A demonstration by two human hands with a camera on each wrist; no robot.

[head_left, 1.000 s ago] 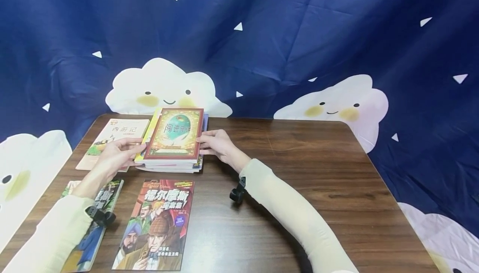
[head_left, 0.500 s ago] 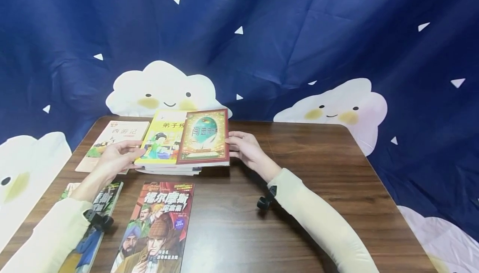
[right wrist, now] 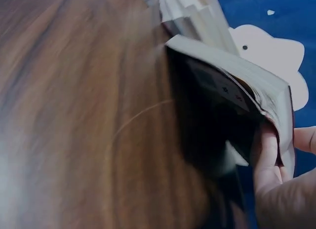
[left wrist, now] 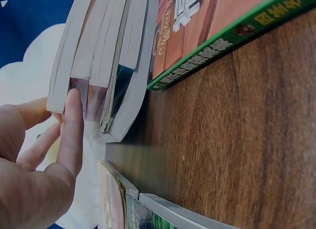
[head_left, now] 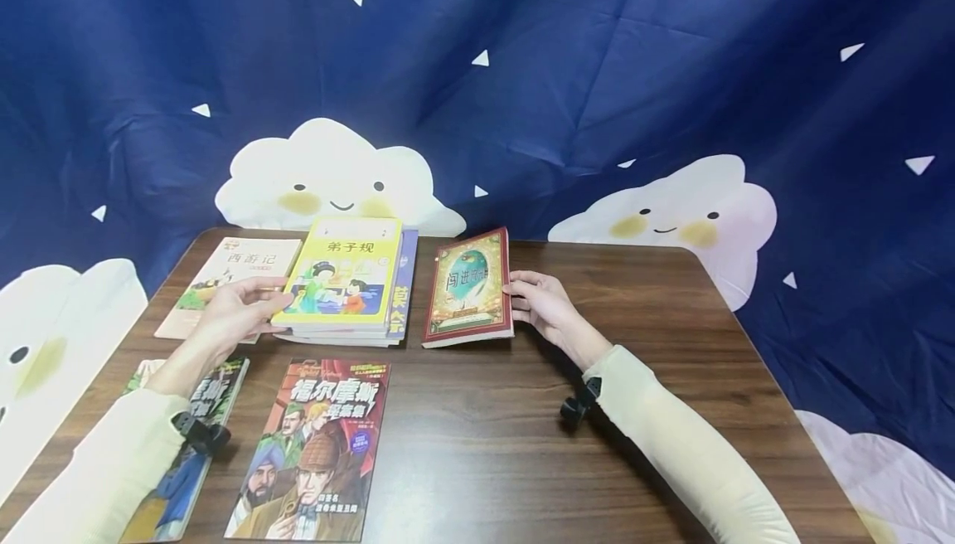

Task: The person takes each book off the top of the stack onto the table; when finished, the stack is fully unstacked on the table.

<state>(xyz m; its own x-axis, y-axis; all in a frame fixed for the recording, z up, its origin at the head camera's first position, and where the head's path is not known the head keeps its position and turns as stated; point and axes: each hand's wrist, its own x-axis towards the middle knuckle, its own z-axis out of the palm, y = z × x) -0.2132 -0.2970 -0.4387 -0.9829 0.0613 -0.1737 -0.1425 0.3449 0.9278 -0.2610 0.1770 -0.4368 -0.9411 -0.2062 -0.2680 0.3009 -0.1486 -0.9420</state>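
Observation:
My right hand (head_left: 548,305) pinches the right edge of a paperback book with a dark red border and a green oval (head_left: 468,283). This book is tilted, its right side raised off the table; the right wrist view shows its dark underside and my fingers beneath it. On the left, my left hand (head_left: 235,312) pinches the left edge of a yellow picture book (head_left: 346,266), the top one of a stack. In the left wrist view, fingers (left wrist: 73,133) lie against the stack's page edges, just under that top book. A purple-spined book (head_left: 403,287) sticks out below it.
A pale book (head_left: 249,266) lies left of the stack. Nearer are a detective book with a red cover (head_left: 309,444) and another book (head_left: 186,478) partly hidden by the left forearm. Brown wooden table (head_left: 634,345) extends right, with a blue cloud-print curtain (head_left: 522,96) behind.
The red-bordered book has slid rightward off the stack in my right hand, uncovering the yellow book, and now hangs tilted over the table. My left hand has stayed at the stack.

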